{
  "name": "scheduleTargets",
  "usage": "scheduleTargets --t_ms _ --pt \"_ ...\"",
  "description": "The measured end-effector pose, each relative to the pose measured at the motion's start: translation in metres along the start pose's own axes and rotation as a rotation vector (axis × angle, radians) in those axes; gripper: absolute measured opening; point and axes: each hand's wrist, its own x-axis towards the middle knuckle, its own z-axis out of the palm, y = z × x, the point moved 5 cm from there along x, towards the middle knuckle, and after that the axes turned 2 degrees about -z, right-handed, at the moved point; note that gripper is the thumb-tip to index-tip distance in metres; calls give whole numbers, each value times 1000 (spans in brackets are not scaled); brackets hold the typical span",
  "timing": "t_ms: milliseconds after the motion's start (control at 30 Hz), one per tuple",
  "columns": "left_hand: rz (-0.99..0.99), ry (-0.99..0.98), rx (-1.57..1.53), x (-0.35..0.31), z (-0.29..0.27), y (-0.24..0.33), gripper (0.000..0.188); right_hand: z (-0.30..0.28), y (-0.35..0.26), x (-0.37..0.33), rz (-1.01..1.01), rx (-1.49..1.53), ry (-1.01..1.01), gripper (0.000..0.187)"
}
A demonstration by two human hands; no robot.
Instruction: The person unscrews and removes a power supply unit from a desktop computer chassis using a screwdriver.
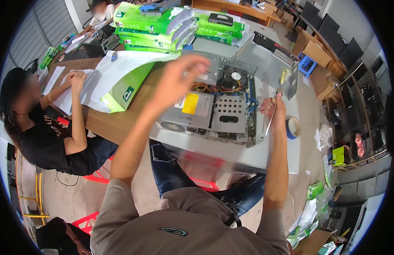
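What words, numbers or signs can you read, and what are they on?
I won't copy writing, but here's where it is:
Yellow label on the opened computer: too small to read.
Round white sticker on the fan: too small.
Green wrapper: pale sign in a dark square.
Grey-brown shirt: teal emblem, no readable words.

2 hands: 1 left hand (180,78), 1 right hand (275,109). 1 screwdriver (284,77). 1 open PC (201,111) – 1 black fan (234,78) and 1 yellow label (190,103) showing in it. 1 tape roll (293,128). 2 stacks of green bags (141,19). 3 other people (35,131). 1 blue stool (307,64). Red stools (96,178) – at least 3, partly hidden. Monitors (350,54): at least 3, overlapping, can't get exact.
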Motion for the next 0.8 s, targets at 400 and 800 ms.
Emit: scheduleTargets --t_ms 400,800 --pt "-450 300 -669 -82 -18 -174 31 1 36 6 -1 -251 -1 38" --pt "-435 125 -635 -84 16 -133 69 2 29 7 -49 -162 133 31"
